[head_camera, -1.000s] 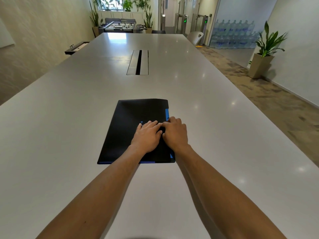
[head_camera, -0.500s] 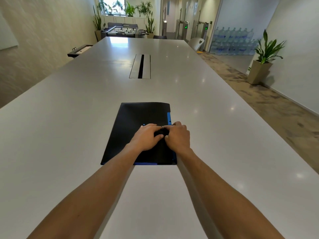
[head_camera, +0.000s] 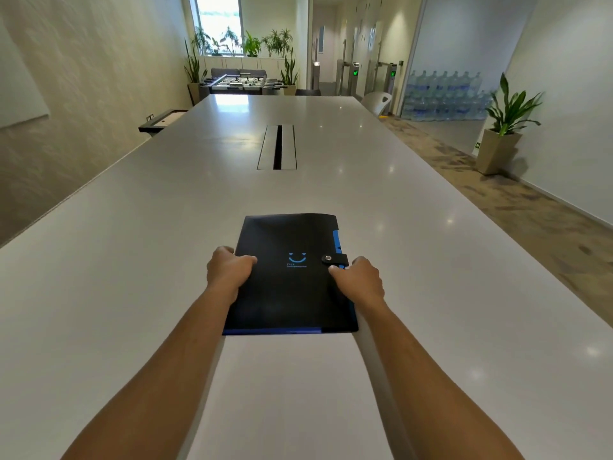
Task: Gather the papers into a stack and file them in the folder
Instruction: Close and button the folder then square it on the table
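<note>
A black folder with a blue smile logo and blue edges lies closed on the long white table, its snap strap fastened over the right edge. My left hand grips the folder's left edge, thumb on top. My right hand grips the right edge just below the strap. No loose papers are visible; whatever is inside the folder is hidden.
A cable slot is set into the table's middle, beyond the folder. The table's right edge borders patterned carpet with a potted plant. A foosball table and a white chair stand at the far end.
Both hands were together over the snap near the folder's right side; they have now spread apart to grip the left and right edges. The strap shows fastened.
</note>
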`<state>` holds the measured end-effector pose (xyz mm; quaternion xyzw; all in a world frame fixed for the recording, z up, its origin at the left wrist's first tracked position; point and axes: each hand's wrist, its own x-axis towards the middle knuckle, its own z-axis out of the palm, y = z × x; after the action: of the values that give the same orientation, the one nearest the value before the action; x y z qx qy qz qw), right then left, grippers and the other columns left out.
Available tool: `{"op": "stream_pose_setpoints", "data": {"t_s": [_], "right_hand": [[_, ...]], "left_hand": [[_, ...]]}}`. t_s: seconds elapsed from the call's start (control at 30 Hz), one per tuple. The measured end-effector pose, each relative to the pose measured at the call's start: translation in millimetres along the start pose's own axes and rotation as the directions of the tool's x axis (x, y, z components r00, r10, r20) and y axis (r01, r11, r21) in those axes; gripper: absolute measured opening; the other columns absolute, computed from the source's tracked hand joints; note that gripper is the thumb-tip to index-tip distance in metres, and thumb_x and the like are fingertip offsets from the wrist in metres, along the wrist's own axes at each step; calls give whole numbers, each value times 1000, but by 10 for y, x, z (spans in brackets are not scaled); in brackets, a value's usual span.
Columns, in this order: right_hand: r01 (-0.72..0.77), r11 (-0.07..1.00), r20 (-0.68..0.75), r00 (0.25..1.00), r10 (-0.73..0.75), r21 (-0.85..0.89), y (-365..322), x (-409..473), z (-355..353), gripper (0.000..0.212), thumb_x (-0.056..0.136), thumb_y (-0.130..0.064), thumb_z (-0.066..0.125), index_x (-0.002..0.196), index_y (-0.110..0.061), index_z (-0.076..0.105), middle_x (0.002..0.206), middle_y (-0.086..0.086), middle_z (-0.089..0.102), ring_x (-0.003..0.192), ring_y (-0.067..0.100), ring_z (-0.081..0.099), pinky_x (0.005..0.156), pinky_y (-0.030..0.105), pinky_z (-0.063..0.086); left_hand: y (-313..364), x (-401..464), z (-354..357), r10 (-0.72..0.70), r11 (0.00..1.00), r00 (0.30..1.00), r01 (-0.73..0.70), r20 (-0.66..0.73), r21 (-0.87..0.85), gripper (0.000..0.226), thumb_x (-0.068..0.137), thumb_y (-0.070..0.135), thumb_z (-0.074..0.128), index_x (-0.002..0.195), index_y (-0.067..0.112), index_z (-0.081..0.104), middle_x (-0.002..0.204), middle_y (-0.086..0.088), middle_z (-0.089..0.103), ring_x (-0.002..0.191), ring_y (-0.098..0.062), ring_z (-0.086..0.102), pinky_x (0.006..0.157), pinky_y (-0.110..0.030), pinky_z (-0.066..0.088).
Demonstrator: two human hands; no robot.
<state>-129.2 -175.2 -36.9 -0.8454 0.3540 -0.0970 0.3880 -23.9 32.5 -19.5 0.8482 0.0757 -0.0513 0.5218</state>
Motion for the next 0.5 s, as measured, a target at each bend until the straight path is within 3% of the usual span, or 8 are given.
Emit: {"op": "stream_pose_setpoints", "data": {"t_s": [0.07, 0.17, 0.27, 0.37, 0.5], "right_hand": [[-51, 993, 48, 998, 46, 108, -21, 38, -21, 36, 85, -42, 65, 101, -12, 54, 89, 2, 60, 72, 12, 55, 52, 25, 37], [-81, 967, 68, 996, 66, 243, -45, 86, 10, 32, 87, -34, 66, 105, -9, 58, 96, 7, 65, 82, 18, 61, 57, 27, 42], [-80, 924, 76, 996, 55, 373, -78, 106, 100, 24, 89, -28, 63, 106, -13, 54, 99, 7, 62, 84, 16, 61, 58, 27, 42], [-73, 881, 46, 997, 58, 468, -155, 135, 150, 23, 88, -25, 64, 105, -16, 51, 98, 4, 61, 84, 15, 61, 58, 26, 44], [-45, 829, -14, 998, 63, 557, -378, 349, 141, 23, 88, -24, 67, 105, -16, 54, 96, 4, 64, 83, 15, 63, 59, 28, 47]], "left_hand": [[-15, 92, -95, -65, 985, 997, 70, 35, -160, 22, 78, 15, 75, 79, 11, 54, 88, -9, 60, 73, -22, 59, 70, -35, 52], [-36, 178, -177, -133, 945, 988, 151, 80, -290, 10, 77, 2, 72, 82, 5, 64, 90, -20, 68, 87, -36, 67, 82, -44, 57], [-67, 232, -186, -76, 958, 997, 78, 18, -278, 13, 82, 0, 63, 77, 12, 63, 87, -11, 65, 83, -27, 63, 70, -33, 51], [-21, 278, -249, 3, 969, 999, 9, 47, -247, 19, 89, 4, 59, 103, 16, 64, 96, -3, 64, 85, -17, 60, 67, -28, 49], [163, 477, -331, 140, 982, 973, -112, 182, -154, 45, 91, 3, 57, 134, 13, 54, 126, -5, 62, 112, -23, 58, 99, -40, 48]]}}
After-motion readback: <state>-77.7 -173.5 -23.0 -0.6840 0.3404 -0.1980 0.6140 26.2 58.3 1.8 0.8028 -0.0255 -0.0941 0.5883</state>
